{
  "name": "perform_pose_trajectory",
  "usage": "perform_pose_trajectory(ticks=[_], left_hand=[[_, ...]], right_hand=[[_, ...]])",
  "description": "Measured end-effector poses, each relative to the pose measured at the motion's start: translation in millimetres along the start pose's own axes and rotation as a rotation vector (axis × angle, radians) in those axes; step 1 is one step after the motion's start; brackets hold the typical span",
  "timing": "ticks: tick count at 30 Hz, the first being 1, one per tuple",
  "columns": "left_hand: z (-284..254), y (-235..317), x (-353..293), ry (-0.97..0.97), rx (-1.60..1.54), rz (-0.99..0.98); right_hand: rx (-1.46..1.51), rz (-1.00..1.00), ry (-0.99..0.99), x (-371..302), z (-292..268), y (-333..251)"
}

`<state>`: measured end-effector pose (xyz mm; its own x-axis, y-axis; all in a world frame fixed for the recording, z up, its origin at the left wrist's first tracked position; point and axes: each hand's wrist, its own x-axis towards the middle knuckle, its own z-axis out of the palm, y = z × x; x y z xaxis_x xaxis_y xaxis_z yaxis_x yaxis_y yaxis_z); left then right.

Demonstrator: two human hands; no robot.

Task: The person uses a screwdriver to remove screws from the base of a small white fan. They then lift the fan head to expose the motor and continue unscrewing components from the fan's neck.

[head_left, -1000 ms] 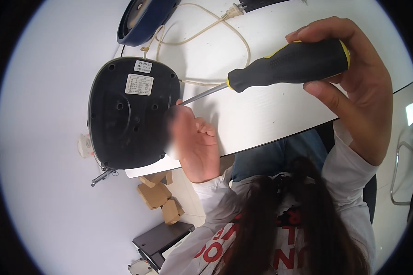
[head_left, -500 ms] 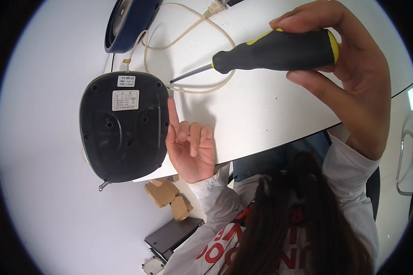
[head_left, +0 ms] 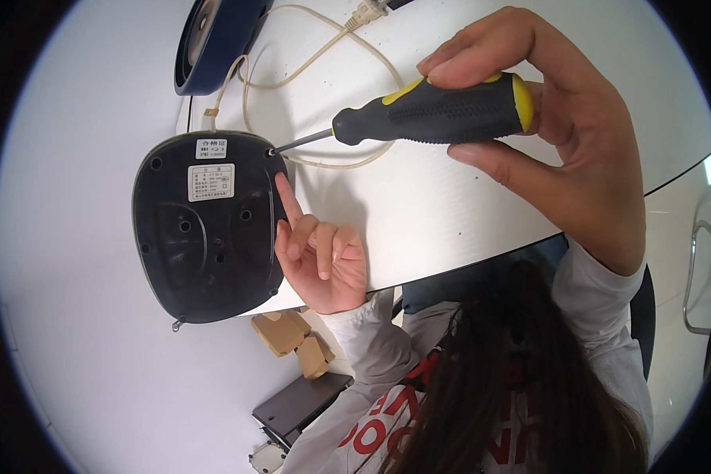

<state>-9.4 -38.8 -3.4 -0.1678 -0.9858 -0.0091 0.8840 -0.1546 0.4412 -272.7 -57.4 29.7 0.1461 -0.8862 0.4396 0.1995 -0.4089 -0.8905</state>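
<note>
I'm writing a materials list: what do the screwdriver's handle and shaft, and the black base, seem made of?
Screwdriver handle: probably plastic or rubber, matte black and yellow; its textured grip suggests it. Shaft: likely metal, grey with a faint sheen. Black base: probably moulded plastic, semi-gloss, with soft reflections and recessed holes.

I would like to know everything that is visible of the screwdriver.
The screwdriver has a thick black handle, plastic or rubber by its look, with a textured patch, yellow inlay and a yellow end. Its thin, grey, metal-looking shaft slants down to the left over the white table. The tip is at a corner hole of the black base; its depth there is unclear. The right hand grips the handle.
</note>
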Motion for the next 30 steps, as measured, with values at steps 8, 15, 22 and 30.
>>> perform_pose_trajectory(ticks=[8,15,22,30], left_hand=[[-2,3,2,-0.015,-0.033,-0.013],[-3,5,0,-0.010,-0.049,-0.005],[-5,8,-1,0.010,-0.137,-0.036],[-11,8,-1,-0.020,-0.103,-0.012]], right_hand=[[-0.153,-0.091,0.090,-3,13,13],[-0.172,-0.071,0.134,-4,20,13],[-0.198,-0.036,0.159,-5,28,7],[-0.218,-0.061,0.160,-7,31,13]])
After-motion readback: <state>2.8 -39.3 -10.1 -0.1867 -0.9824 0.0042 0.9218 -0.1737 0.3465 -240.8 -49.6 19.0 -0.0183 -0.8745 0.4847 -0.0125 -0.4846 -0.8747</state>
